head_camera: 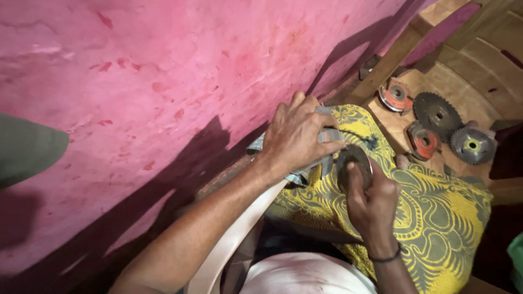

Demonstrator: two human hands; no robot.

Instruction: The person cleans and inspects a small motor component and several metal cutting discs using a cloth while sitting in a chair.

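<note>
My left hand [297,133] is clamped over a grey metal power tool [321,158] that rests on my lap, close to the pink wall. My right hand [373,198] grips a dark round disc [353,158] mounted at the tool's side, fingers wrapped around its edge. Most of the tool is hidden under my left hand. My lap is covered by a yellow patterned cloth [436,218].
The pink wall [163,81] fills the left. Wooden boards [403,125] at the upper right carry a toothed saw blade [436,113], another toothed wheel [472,145] and two orange-and-grey cutter discs [396,95]. A white plastic chair arm [239,228] runs under my left forearm.
</note>
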